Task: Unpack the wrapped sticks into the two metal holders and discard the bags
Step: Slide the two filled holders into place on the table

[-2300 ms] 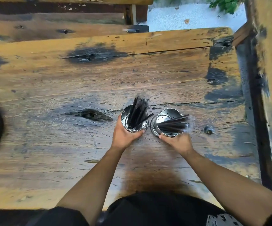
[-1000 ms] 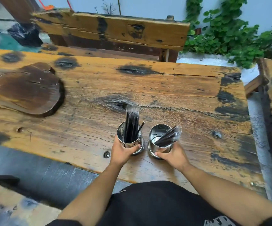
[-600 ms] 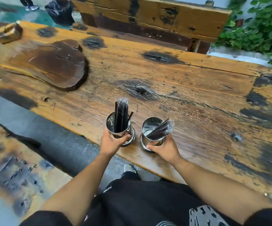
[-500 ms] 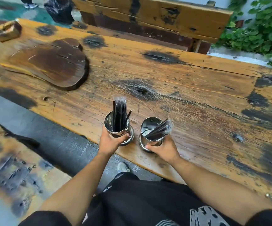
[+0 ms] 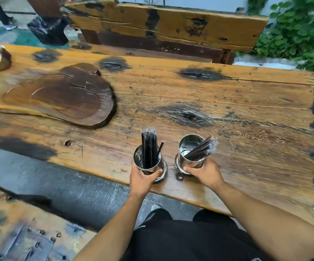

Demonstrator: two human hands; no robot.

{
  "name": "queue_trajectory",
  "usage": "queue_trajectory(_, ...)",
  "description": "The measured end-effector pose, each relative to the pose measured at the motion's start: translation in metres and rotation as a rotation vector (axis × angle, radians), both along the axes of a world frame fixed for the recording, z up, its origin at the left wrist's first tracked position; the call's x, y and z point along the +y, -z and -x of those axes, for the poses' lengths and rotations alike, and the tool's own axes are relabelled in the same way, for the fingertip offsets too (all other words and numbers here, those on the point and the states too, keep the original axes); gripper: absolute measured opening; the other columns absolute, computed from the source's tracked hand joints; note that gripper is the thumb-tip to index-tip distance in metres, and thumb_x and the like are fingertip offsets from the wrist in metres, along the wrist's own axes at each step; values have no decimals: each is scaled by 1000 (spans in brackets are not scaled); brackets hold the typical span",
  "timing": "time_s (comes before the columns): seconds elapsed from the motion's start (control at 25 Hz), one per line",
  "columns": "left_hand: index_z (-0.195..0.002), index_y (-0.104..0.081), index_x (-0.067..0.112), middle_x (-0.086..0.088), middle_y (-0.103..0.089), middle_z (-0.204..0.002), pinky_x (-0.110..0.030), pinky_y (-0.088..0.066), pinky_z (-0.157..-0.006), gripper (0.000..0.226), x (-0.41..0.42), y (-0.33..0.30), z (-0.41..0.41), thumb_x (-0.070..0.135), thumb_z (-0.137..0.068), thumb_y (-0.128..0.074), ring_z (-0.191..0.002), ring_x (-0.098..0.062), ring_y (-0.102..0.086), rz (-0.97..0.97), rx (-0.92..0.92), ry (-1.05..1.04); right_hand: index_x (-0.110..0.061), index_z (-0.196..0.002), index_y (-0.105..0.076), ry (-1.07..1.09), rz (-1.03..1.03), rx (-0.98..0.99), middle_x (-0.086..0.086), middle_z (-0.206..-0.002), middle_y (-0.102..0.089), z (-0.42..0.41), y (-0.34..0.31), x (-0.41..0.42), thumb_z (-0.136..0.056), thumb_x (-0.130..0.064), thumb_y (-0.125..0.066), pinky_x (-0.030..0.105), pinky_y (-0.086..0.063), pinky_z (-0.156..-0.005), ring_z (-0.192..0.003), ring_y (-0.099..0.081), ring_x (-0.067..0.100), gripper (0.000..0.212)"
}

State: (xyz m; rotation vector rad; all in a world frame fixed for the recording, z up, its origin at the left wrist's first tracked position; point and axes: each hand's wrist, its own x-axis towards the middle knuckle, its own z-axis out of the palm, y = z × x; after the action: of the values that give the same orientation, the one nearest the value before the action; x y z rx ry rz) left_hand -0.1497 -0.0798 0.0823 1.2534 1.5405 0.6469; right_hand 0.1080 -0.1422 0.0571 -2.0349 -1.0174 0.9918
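Gripping one metal holder each, the left hand (image 5: pixel 143 178) curls its fingers round the left holder (image 5: pixel 148 162) and the right hand (image 5: pixel 206 173) round the right holder (image 5: pixel 190 157), both standing close to the desk's (image 5: pixel 227 102) near edge. The wrapped sticks (image 5: pixel 149 146) stand upright in the left, while a second bundle (image 5: pixel 201 148) leans in the right — light, stiff, their clear film likely slippery, so pinching the bag tops looks best. Open desk lies beyond; a dark wooden slab (image 5: pixel 58 95) sits well apart.
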Motion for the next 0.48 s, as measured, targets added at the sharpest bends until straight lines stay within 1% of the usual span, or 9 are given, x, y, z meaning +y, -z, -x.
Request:
queue_trajectory(0.12,-128,-50,32,15,-69,-117,-34,-51,-106,88,15,-3,29,39,-55,-99,-112,-4,-66,-4,45,42,-29,-113,-69,-16,-7,0,-17,-104,-76,32,0,13,-54,-59,-90,32,-58,-93,-98,-70,-4,70)
queue_trajectory(0.2,-130,-49,30,15,-68,-118,-32,-50,-106,89,26,-4,41,36,-57,-99,-113,-6,-65,-15,45,56,-30,-110,-70,-15,11,-8,-18,-102,-76,50,1,20,-54,-63,-89,33,-59,-91,-96,-70,-4,68)
queue_trajectory(0.36,-130,-50,29,12,-69,-120,-34,-50,-107,88,43,-8,53,36,-57,-99,-113,-7,-65,-33,69,41,-32,-115,-66,-64,2,-3,-18,-105,-75,67,2,34,-54,-66,-88,33,-59,-93,-98,-70,-4,73)
queue_trajectory(0.48,-130,-49,29,12,-69,-120,-33,-50,-107,88,55,-14,56,37,-58,-98,-113,-7,-65,-34,68,20,-35,-115,-65,-112,-24,-8,-18,-104,-74,68,4,52,-51,-73,-86,31,-59,-89,-96,-69,-5,77)
